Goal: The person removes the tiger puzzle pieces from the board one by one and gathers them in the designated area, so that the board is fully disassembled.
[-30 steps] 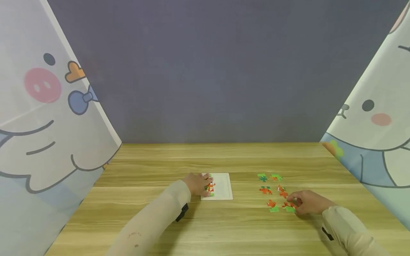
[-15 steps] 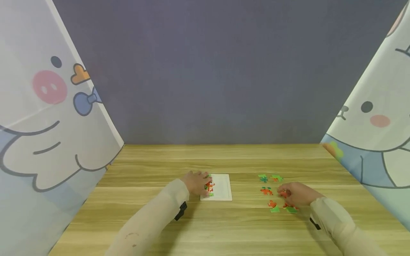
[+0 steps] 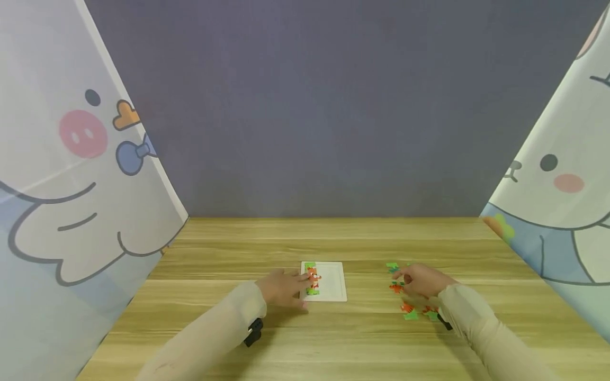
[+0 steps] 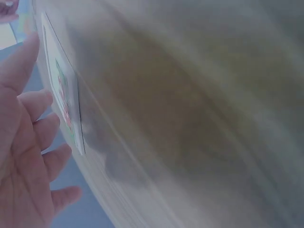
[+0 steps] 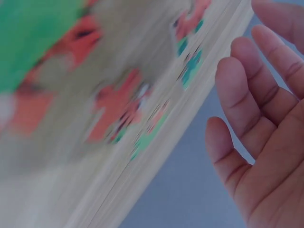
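A white square puzzle tray (image 3: 333,283) lies on the table, with a strip of joined red and green jigsaw pieces (image 3: 312,283) along its left side. My left hand (image 3: 285,289) is spread at the tray's left edge, its fingertips over the strip and the near left corner. Over on the right, my right hand (image 3: 423,280) hovers above loose jigsaw pieces and hides some of them. In the right wrist view its fingers are loosely bent with nothing between them. A red piece (image 5: 116,107) and a green-edged piece (image 5: 152,135) lie below it.
Other loose pieces lie around the right hand: a green and teal piece (image 3: 392,266), a red one (image 3: 396,288) and a red and green one (image 3: 407,309). The wooden table (image 3: 305,338) ends at a grey back panel (image 3: 329,106). Cartoon-printed panels stand left and right.
My right hand has moved up and leftward over the loose pieces. My left hand has drawn back a little to the left, uncovering more of the joined strip.
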{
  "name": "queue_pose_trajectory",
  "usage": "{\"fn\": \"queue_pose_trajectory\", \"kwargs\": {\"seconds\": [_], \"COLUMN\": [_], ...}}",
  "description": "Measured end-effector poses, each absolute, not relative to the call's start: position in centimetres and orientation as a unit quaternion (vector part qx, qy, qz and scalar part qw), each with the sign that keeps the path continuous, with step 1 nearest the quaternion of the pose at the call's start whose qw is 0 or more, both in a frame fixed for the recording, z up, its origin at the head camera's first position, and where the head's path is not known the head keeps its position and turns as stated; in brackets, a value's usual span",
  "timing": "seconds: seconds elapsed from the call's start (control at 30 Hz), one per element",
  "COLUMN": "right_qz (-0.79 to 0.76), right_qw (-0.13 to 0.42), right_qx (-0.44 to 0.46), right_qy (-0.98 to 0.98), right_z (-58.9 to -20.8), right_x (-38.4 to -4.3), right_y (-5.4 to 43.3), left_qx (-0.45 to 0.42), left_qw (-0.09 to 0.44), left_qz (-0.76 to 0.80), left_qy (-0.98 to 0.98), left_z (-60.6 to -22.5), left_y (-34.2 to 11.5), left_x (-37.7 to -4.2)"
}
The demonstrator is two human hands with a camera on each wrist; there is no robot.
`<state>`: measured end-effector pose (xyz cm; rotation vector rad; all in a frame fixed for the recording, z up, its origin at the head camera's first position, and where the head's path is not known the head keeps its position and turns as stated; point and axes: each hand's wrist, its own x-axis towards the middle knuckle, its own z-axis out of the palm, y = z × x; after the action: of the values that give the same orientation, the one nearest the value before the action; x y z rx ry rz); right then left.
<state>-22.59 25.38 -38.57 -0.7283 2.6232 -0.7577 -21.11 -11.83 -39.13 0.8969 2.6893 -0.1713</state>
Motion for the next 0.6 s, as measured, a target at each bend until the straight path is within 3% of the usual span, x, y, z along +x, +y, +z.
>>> {"fn": "queue_pose_trajectory", "kwargs": {"seconds": [0.37,0.6], "right_qz": [-0.239,-0.187], "right_qw": [0.138,0.087], "right_qx": [-0.299,-0.366], "right_qy": [0.913,0.907], "right_z": [-39.4,-39.2], "right_x": [-25.0,-26.5], "right_y": [20.0,16.1], "left_qx": [0.333,0.351], "left_qw": [0.187,0.177], "left_qz": [-0.07,-0.102], "left_qy": [0.921,0.914], "left_z": [-39.6,-38.9], "left_y": [-11.2,-10.1], "left_x": [-19.6,-19.2]}}
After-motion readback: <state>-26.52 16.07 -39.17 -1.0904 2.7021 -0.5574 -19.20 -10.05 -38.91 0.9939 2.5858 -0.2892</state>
